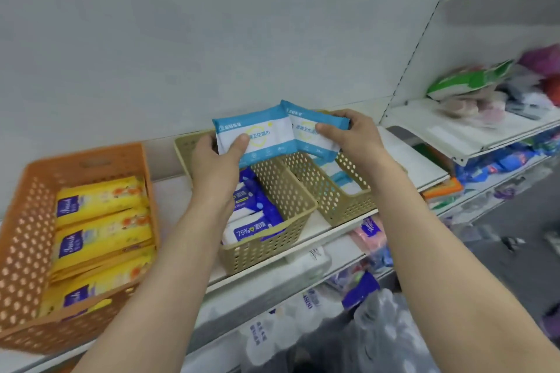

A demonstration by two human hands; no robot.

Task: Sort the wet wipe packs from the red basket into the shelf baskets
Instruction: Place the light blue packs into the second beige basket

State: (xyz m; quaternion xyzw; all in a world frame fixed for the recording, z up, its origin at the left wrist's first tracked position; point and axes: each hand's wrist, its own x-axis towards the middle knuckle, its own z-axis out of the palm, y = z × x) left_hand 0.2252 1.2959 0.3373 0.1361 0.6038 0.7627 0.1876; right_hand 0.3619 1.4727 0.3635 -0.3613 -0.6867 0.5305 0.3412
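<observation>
My left hand (216, 162) grips a light-blue and white wet wipe pack (257, 133) above the shelf. My right hand (348, 136) grips a second pack of the same kind (306, 127), overlapping the first. Both packs hang over two beige perforated baskets. The nearer beige basket (272, 239) holds dark-blue and white 75% alcohol wipe packs (251, 221). The right beige basket (342, 206) holds light-blue packs (336, 175) like the ones in my hands. The red basket is out of view.
An orange perforated basket (24, 251) at the left holds yellow wipe packs (100, 230). All baskets stand on a white shelf (333, 230). Lower shelves carry bagged goods. A side shelf (439, 136) at the right carries mixed packets.
</observation>
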